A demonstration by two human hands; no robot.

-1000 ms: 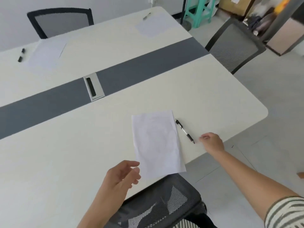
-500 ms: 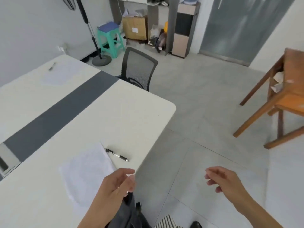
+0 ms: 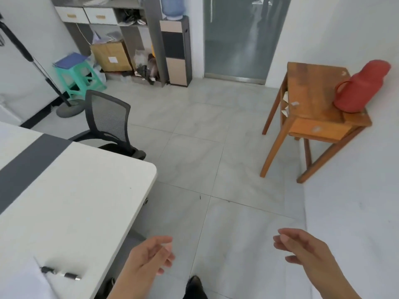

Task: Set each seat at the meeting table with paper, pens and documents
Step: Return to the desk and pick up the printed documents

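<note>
In the head view, a white rectangular meeting table with a dark grey strip down its middle [image 3: 75, 190] fills the lower left, its rounded corner pointing towards the grey tiled floor [image 3: 216, 147]. A white sheet of paper [image 3: 21, 279] lies by the surface's near edge, partly cut off by the frame. A black and silver pen [image 3: 60, 273] lies just beside the sheet's right side; whether they touch is unclear. The left hand [image 3: 149, 258] hangs just off the near edge, over the floor, fingers loosely spread and holding nothing. The right hand [image 3: 306, 249] is well apart from it, also above the floor, fingers relaxed and empty. A black shoe tip [image 3: 194, 285] shows between them. A black mesh office chair [image 3: 110, 124] stands at the end of the meeting table. By the right wall stands a brown wooden side table [image 3: 313, 100], a red plastic thermos jug [image 3: 360, 87] at its far right corner. A green plastic stool [image 3: 75, 76] and a brown cardboard box [image 3: 111, 55] sit at the back.
</note>
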